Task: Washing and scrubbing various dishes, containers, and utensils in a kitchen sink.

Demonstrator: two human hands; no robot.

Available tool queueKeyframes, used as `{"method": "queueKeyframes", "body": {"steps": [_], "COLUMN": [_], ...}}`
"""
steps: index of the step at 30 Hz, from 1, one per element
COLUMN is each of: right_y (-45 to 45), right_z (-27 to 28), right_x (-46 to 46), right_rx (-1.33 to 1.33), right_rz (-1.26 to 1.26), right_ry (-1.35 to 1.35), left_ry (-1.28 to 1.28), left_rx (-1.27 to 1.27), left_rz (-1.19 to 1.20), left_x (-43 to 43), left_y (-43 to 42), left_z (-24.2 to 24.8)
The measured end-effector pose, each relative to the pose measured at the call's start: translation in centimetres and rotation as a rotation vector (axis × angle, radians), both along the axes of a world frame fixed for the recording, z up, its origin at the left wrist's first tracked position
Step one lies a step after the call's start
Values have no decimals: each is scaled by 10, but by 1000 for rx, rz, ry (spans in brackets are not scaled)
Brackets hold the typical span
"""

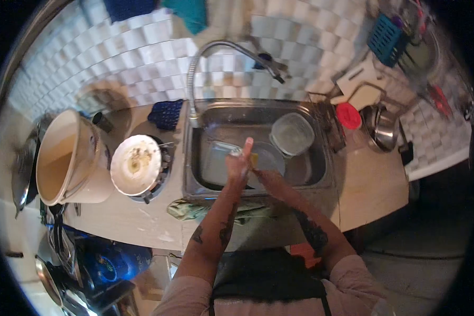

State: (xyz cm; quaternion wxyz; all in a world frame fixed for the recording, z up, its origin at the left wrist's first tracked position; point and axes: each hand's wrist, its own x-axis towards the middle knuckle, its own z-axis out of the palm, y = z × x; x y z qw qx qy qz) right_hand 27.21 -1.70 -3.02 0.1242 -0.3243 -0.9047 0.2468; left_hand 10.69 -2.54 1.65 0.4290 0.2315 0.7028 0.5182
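My left hand [239,166] is over the steel sink [256,106], its fingers curled and its thumb pointing away from me. A small whitish glint shows at its fingers; whether this is foam or an object I cannot tell. My right hand [269,182] meets it from the right, with a small yellow thing [255,158], possibly a sponge, between the two. Most of the right fingers are hidden. Below the hands, a clear round dish [274,158] lies in the sink. Behind it on the right sits a translucent square tub [292,134].
A flexible faucet [191,79] arches over the sink. To the left stand a white fluted bowl [136,166] on a burner and a large bucket [85,166]. A crumpled cloth [185,210] lies along the front edge. Steel pots [385,128] and a red lid [348,115] are at right.
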Motion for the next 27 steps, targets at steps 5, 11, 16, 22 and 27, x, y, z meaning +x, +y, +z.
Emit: {"method": "queueKeyframes", "body": {"steps": [5, 11, 16, 22, 27], "right_y": [26, 22, 1, 25, 48], "right_z": [17, 45, 58, 12, -31], "right_x": [73, 86, 62, 98, 102], "right_rx": [72, 44, -187, -45, 26], "right_rz": [150, -232, -229, -209, -91], "right_ry": [-181, -94, -220, -234, -353], "left_ry": [124, 105, 248, 569, 875], "left_rx": [83, 26, 42, -145, -254], "left_rz": [81, 160, -132, 77, -238], "left_x": [29, 39, 64, -6, -48], "left_y": [21, 9, 2, 9, -16], "left_z": [9, -46, -44, -23, -56]}}
